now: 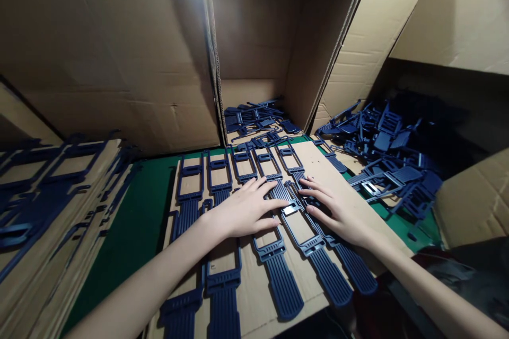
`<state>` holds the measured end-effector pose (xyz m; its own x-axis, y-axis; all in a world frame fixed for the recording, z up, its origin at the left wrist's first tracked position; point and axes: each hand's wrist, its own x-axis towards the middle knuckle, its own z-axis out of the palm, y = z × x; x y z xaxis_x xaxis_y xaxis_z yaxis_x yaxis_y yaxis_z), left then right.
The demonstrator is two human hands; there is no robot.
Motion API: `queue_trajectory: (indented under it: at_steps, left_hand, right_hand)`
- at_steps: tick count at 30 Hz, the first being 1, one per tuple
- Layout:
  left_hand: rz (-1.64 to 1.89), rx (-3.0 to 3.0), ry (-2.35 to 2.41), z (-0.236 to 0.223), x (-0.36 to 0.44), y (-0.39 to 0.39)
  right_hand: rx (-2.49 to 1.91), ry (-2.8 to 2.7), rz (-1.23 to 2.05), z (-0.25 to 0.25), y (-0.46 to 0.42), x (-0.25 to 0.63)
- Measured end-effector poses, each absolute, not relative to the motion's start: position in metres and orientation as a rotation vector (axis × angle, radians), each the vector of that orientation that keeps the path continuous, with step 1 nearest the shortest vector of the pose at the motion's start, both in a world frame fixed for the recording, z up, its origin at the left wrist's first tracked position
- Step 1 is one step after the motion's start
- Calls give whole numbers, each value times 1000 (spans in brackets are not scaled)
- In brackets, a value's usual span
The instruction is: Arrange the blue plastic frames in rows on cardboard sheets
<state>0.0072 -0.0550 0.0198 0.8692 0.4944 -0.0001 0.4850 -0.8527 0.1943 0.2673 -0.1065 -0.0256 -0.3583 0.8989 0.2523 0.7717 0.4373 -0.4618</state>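
Dark blue plastic pieces, each with a rectangular open frame and a ribbed paddle-like end, lie in two rows on a cardboard sheet (254, 296). My left hand (248, 209) lies palm down across the middle of the rows, its fingers spread over a frame piece (302, 228). My right hand (336, 212) rests at the right side of the rows, fingers stretched apart over the rightmost near piece (356, 267). Neither hand appears to grip anything, though the palms hide some of the pieces beneath. Another near piece (284, 286) shows below my left hand.
Stacked cardboard sheets (51, 286) with similar blue pieces between them stand at left. Cardboard panels (111, 63) rise behind the green table (119, 222). Loose blue pieces (258, 116) lie at the back; a larger tangled heap (389, 143) lies at right beside a cardboard flap (473, 201).
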Motion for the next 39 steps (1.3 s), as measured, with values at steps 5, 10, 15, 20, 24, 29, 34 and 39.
queue_trajectory:
  at_steps: [5,10,15,20,24,29,34,39]
  left_hand:
    - [47,2795,782,24,4,-54]
    - [-76,2705,953,26,0,-52]
    - [-102,2717,957,26,0,-52]
    - [-148,2748,966,29,0,-54]
    - [-164,2762,961,30,0,-54]
    - [-103,2725,935,25,3,-56]
    - [-89,2754,843,18,4,-57]
    - [-101,2779,831,17,3,-55]
  right_hand:
    - [-1401,-2217,380,-27,-107,268]
    - [-1420,-2216,412,-28,-107,269]
    - [-1414,-2192,425,-27,-109,266]
    - [-1424,-2185,424,-30,-110,264]
    - [-1424,-2180,425,-31,-110,264]
    - [-1421,-2160,413,-30,-111,262]
    - [-1436,-2149,398,-28,-112,257]
    - [-1429,-2133,388,-28,-114,255]
